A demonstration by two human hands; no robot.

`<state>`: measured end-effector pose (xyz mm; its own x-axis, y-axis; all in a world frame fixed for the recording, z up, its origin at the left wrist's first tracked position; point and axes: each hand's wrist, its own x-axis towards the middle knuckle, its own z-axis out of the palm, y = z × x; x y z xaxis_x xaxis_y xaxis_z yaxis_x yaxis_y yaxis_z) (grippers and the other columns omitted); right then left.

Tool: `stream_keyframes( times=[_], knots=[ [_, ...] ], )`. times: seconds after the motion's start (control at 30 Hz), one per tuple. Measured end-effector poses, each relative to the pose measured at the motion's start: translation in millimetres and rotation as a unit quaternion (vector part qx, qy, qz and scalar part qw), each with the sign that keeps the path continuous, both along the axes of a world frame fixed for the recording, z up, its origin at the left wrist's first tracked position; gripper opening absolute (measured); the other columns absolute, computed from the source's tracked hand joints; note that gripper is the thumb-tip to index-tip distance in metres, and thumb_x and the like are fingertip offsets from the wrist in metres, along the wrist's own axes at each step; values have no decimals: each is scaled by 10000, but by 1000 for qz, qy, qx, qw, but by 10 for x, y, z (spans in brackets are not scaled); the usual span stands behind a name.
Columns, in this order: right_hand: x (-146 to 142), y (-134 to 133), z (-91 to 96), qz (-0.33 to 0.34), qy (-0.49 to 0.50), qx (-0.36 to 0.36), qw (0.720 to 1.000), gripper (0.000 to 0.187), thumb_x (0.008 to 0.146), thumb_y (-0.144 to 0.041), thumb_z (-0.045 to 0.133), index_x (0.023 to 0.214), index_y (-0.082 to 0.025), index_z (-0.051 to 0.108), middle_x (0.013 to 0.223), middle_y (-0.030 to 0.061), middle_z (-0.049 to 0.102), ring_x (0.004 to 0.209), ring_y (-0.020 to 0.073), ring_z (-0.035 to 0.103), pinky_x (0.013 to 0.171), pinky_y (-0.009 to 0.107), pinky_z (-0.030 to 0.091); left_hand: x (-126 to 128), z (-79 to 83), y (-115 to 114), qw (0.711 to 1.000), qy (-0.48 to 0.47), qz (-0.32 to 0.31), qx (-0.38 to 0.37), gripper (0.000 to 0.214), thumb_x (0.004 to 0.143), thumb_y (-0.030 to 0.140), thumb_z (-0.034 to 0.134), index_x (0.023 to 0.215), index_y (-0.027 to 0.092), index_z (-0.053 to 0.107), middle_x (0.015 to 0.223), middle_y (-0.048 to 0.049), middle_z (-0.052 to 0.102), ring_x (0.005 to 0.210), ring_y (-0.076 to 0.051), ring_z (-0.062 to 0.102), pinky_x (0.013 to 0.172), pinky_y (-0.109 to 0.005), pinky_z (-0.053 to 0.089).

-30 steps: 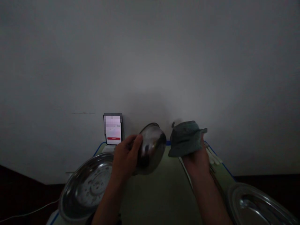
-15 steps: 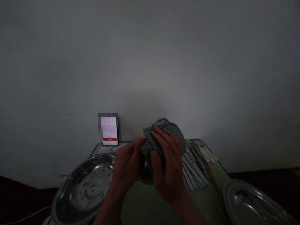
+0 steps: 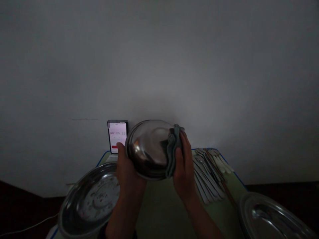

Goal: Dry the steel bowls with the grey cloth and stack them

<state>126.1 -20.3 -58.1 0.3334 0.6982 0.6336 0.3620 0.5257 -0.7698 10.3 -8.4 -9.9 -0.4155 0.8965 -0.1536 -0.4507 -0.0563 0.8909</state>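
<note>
Between my hands, raised over the table, is a shiny steel bowl with its rounded outside turned toward me. My left hand grips its left rim, thumb up along the edge. On the opposite side my right hand presses a folded grey-green cloth with a checked edge against the bowl. The fingers of my right hand are closed over the cloth and the bowl's right rim. The bowl's inside faces away and is hidden.
A large steel basin with water drops sits at left. Behind it a phone showing a timer leans on the wall. Several spoons and forks, with chopsticks, lie at right. Another steel basin stands at the lower right.
The bowl has been turned so its outside now shows, where before hands and cloth covered most of it. My left hand moved slightly left; the cloth moved to the bowl's right side.
</note>
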Motion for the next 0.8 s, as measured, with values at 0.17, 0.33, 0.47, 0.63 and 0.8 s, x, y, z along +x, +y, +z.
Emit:
stream_keyframes(
  times=[0.17, 0.33, 0.47, 0.63, 0.8],
  knots=[
    [-223, -88, -73, -38, -185, 46, 981, 477, 965, -215, 365, 1442, -209, 345, 1520, 115, 347, 1433, 240, 262, 1146, 542, 269, 156, 32, -28, 989, -116, -85, -23, 501, 942, 530, 352, 949, 178, 708, 935, -101, 754, 963, -224, 693, 763, -296, 567],
    [-148, -94, 15, -53, -255, 76, 962, 527, 957, -176, 381, 1473, -214, 281, 1520, 129, 341, 1433, 241, 262, 1130, 515, 314, 269, 99, -150, 990, -1, -138, -42, 375, 909, 458, 459, 716, 218, 674, 656, -38, 688, 674, -184, 658, 588, -252, 514],
    [19, -138, 151, -64, -226, 104, 966, 483, 931, -165, 398, 1408, -237, 389, 1499, 97, 383, 1429, 255, 277, 1136, 539, 296, 324, 53, -297, 958, 249, -143, 18, 432, 851, 490, 498, 522, 212, 530, 505, 1, 526, 504, -150, 476, 443, -242, 387],
    [103, -177, 220, -49, -148, 145, 977, 420, 909, -180, 391, 1310, -251, 489, 1427, 73, 467, 1394, 265, 345, 1123, 563, 305, 342, -15, -390, 913, 372, -116, 116, 414, 808, 489, 468, 499, 214, 458, 476, 15, 441, 474, -134, 383, 435, -243, 336],
    [282, -42, 205, 9, -30, 84, 996, 346, 942, -262, 363, 1234, -248, 549, 1333, 71, 557, 1291, 229, 476, 1094, 513, 355, 198, -10, -331, 913, 345, -174, 133, 430, 773, 435, 549, 431, 210, 415, 435, 38, 362, 423, -106, 325, 408, -234, 306]
  ],
)
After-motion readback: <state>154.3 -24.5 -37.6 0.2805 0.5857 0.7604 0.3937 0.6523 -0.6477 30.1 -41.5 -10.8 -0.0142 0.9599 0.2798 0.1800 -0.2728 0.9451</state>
